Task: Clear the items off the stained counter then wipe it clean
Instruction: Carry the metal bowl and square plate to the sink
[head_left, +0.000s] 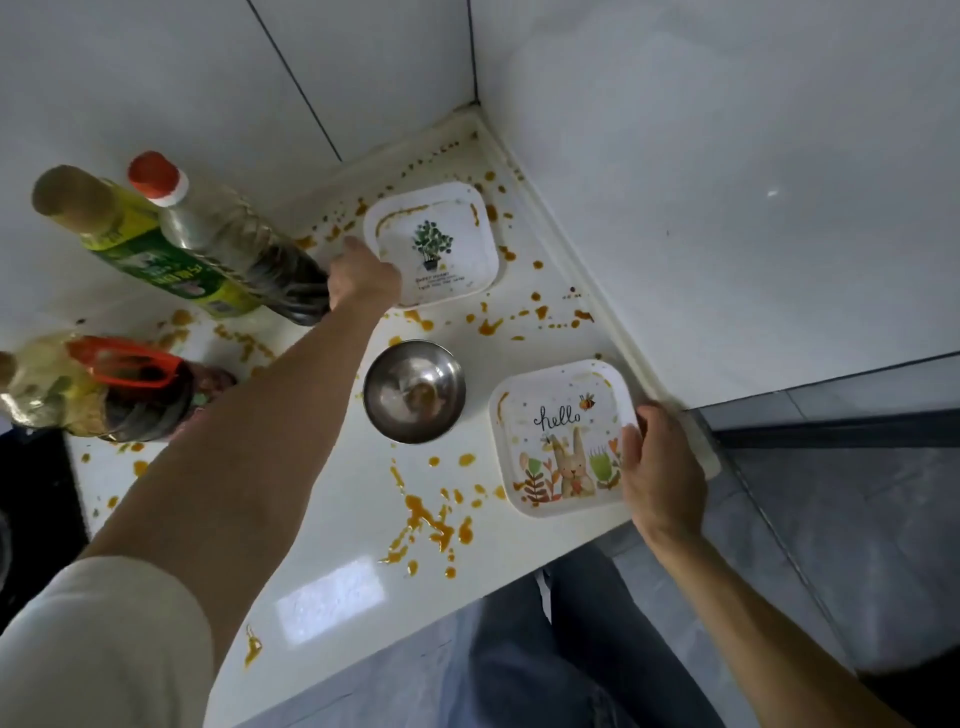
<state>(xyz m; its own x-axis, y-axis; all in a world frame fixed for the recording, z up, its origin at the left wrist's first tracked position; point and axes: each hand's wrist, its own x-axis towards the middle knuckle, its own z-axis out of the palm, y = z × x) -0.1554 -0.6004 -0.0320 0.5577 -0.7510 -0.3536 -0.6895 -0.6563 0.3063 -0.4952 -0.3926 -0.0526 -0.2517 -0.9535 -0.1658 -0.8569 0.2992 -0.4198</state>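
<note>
The white counter (332, 519) is spattered with orange-brown sauce. A square plate with a potted-plant print (457, 260) lies near the back corner; my left hand (363, 278) is closed on its near-left edge. A square plate with a rabbit and the word "hello" (558, 441) lies at the counter's right front edge; my right hand (660, 467) grips its right rim. Between them sits a small steel bowl (414, 389) with brown residue inside.
Several bottles stand at the left: a green-labelled oil bottle (150, 249), a red-capped dark sauce bottle (239, 244), a red-handled dark jug (140, 395) and a pale bottle (41, 384). White tiled walls (727, 182) close the back and right. Grey floor lies below right.
</note>
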